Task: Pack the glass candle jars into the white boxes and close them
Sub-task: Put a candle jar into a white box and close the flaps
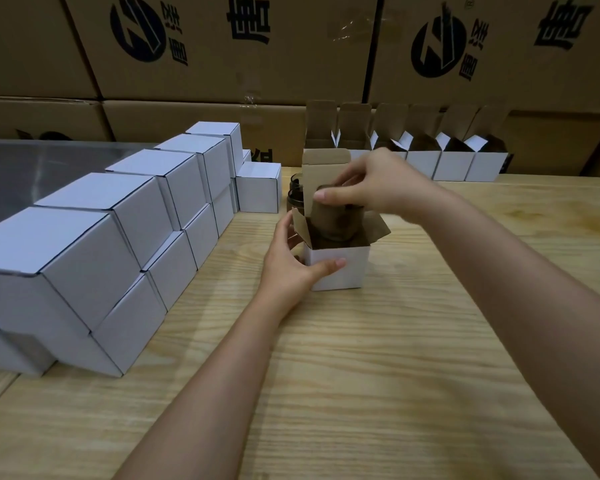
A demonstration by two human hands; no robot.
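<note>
Right hand: I see my right hand (378, 185) grasping the smoky glass jar (333, 220) from above, thumb on the near side of its rim and fingers over the far side.
Jar: upright, its lower part inside the open white box (340, 268) and its upper part above the box walls.
Left hand: my left hand (288, 265) holds that box at its left corner, with the thumb lying along the front face and the fingers round the left side.
Box: it stands on the wooden table (395, 358) with its brown-lined flaps spread and the lid flap (323, 168) upright behind the jar.
Spare jars: dark jars (294, 199) stand just behind the box's left side; I cannot tell how many.
Closed boxes: a two-high row of closed boxes (118, 220) runs along the left.
Open boxes: a row of open boxes (454, 164) lines the far right edge, below the brown cartons (222, 46).
</note>
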